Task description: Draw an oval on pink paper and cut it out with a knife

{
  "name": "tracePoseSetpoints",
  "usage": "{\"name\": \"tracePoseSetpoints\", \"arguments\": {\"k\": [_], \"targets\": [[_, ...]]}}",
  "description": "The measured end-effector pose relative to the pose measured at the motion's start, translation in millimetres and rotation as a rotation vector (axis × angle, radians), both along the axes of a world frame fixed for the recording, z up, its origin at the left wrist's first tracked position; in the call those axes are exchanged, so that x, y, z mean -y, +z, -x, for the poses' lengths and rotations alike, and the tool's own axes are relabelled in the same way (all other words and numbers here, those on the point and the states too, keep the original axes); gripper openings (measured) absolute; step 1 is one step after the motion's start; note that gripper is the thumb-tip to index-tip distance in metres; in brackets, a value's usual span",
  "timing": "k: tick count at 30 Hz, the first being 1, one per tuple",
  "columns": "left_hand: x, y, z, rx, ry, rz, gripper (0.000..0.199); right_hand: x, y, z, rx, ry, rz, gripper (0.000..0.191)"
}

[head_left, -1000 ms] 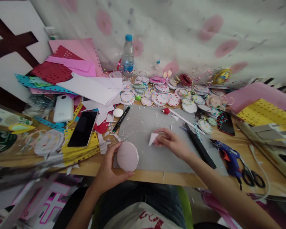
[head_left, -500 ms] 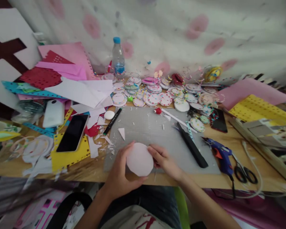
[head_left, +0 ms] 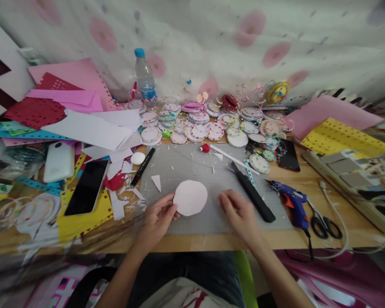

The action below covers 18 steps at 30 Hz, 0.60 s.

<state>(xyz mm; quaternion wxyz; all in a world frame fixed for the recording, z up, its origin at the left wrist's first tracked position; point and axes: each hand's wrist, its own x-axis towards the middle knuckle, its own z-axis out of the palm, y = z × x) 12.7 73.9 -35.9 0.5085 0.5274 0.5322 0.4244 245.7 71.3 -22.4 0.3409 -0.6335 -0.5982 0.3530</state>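
My left hand (head_left: 158, 218) pinches the left edge of a pale, roughly round paper disc (head_left: 190, 197) between thumb and fingers. The disc faces up over the grey cutting mat (head_left: 192, 162). My right hand (head_left: 239, 209) is apart from the disc, to its right, with its fingers curled together; whatever may be in them is hidden. Beyond it lies a black cutter-like tool (head_left: 255, 194). A small white paper triangle (head_left: 156, 183) rests on the mat, left of the disc. A black marker (head_left: 143, 167) lies at the mat's left edge.
Decorated paper discs (head_left: 197, 131) crowd the back, near a bottle (head_left: 145, 79). At right are a blue glue gun (head_left: 293, 204), scissors (head_left: 325, 224) and a cable (head_left: 336, 214). A phone (head_left: 87, 187) and paper scraps (head_left: 117, 204) are on the left.
My right hand has let go of the disc and moved right. My left hand now grips only its left edge, no longer around it. The camera view has shifted slightly.
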Motion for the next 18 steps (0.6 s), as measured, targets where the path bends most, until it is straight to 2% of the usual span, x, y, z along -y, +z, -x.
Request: {"name": "tracePoseSetpoints", "arguments": {"k": [3,5,8,10,14,18], "targets": [[-8,1.1,8,-0.232,-0.062,-0.06,0.033,-3,-6.4,-32,0.357,-0.187,-0.223,0.024],[-11,3.1,13,-0.431,-0.042,-0.222,0.028,-4,-14.3,-52,0.574,-0.214,-0.314,0.025],[-8,6.7,17,-0.608,0.007,-0.445,0.026,-4,-26.2,-72,0.794,-0.21,-0.335,0.037],[-3,7.5,17,-0.647,-0.012,-0.5,0.027,-4,-31.7,-78,0.867,-0.173,-0.305,0.043],[6,3.3,9,-0.694,-0.083,-0.493,0.031,-8,-38.2,-83,0.92,-0.161,-0.27,0.043],[0,-4.8,-7,-0.79,-0.094,-0.467,0.057,-13,-42.3,-85,0.913,-0.17,-0.255,0.031]]}}
